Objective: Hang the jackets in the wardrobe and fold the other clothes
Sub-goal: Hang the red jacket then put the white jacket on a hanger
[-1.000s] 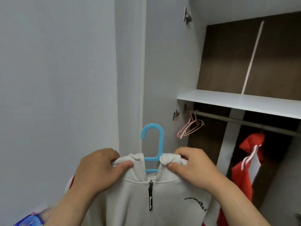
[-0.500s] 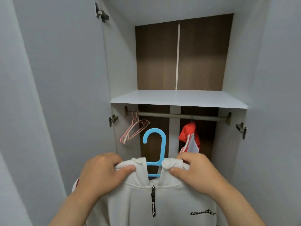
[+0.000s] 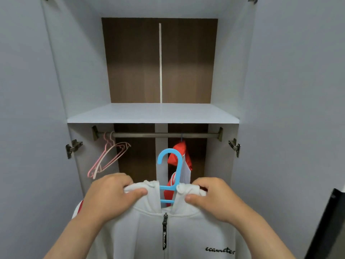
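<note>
Pink hangers (image 3: 110, 157) dangle at the rail's (image 3: 158, 135) left end as the left hand (image 3: 110, 197) and right hand (image 3: 211, 199) pinch the white jacket's (image 3: 168, 230) shoulders, its blue hanger (image 3: 172, 174) rising between them, below the rail, before a red garment (image 3: 180, 156).

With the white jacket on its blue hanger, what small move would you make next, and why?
I would probably raise the white jacket until the hook of the blue hanger catches the rod, in the free stretch between the pink hangers and the red jacket; the hook sits below the rod.
</note>
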Available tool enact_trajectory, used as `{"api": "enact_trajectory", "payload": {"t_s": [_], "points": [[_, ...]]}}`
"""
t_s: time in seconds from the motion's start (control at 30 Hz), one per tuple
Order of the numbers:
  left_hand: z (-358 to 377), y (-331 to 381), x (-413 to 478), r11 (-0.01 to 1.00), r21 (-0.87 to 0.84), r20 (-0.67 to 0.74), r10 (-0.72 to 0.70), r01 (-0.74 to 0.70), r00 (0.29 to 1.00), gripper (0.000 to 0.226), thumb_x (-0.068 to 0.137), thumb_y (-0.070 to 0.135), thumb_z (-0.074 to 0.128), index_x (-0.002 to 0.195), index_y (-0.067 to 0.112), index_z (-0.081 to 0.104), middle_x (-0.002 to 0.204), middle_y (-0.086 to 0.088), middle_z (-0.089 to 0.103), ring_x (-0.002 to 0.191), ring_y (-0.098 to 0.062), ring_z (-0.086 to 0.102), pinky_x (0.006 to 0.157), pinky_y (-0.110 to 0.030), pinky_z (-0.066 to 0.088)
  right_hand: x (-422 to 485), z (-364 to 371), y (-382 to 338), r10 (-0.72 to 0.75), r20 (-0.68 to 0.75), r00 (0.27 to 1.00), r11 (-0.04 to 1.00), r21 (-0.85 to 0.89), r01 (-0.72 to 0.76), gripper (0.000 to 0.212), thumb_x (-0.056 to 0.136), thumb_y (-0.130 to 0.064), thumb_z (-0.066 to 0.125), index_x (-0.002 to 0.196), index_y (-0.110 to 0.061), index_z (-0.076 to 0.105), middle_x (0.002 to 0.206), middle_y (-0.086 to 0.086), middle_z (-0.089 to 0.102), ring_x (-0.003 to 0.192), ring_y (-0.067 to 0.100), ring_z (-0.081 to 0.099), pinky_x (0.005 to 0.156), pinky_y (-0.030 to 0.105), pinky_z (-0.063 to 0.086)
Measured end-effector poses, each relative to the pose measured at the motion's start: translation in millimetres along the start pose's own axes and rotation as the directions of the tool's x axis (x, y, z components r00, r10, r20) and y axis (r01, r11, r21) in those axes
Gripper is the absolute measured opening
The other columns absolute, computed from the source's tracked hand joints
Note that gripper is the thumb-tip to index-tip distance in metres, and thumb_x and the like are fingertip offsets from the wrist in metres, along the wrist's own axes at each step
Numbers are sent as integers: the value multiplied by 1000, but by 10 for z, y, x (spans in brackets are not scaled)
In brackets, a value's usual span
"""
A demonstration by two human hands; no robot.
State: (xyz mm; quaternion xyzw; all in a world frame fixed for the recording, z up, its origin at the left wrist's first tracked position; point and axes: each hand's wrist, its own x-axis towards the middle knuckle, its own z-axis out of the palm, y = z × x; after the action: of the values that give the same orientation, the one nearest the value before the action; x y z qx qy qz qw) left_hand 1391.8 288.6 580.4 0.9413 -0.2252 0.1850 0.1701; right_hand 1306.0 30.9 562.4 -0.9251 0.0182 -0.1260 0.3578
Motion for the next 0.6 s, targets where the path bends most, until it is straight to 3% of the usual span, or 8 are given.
{"api": "enact_trajectory", "payload": {"t_s": [0.13,0.27,0.4,0.6], "points": [[194,-230,387,1000,-29,73,0,2,997,37,81,66,58,64,34,53,72,12,57,69,-6,54,61,-19,43,380,132,2,52,-2,999,996,-76,-52,31,79,-45,74,73,-17,65,79,1,60,66,11,53,61,27,41],[515,-582,786,997,-71,139,-20,30,990,39,79,68,59,68,31,58,72,9,58,68,-8,56,65,-22,49,781,364,23,128,37,991,988,-92,-124,31,83,-46,71,68,-22,58,69,-5,56,58,6,47,56,25,38],[818,-916,1174,993,-116,268,-3,35,963,37,78,66,61,73,30,61,74,9,59,71,-7,57,71,-27,54,1114,629,74,190,71,979,979,-82,-184,27,86,-44,70,70,-25,59,71,-7,57,60,5,49,56,20,38],[1135,-976,1592,987,-156,290,93,-49,953,37,80,62,62,73,27,61,75,7,58,70,-8,54,64,-23,44,1367,825,383,262,-21,965,965,18,-261,26,86,-34,73,72,-16,61,63,-7,52,54,2,43,53,19,35]]}}
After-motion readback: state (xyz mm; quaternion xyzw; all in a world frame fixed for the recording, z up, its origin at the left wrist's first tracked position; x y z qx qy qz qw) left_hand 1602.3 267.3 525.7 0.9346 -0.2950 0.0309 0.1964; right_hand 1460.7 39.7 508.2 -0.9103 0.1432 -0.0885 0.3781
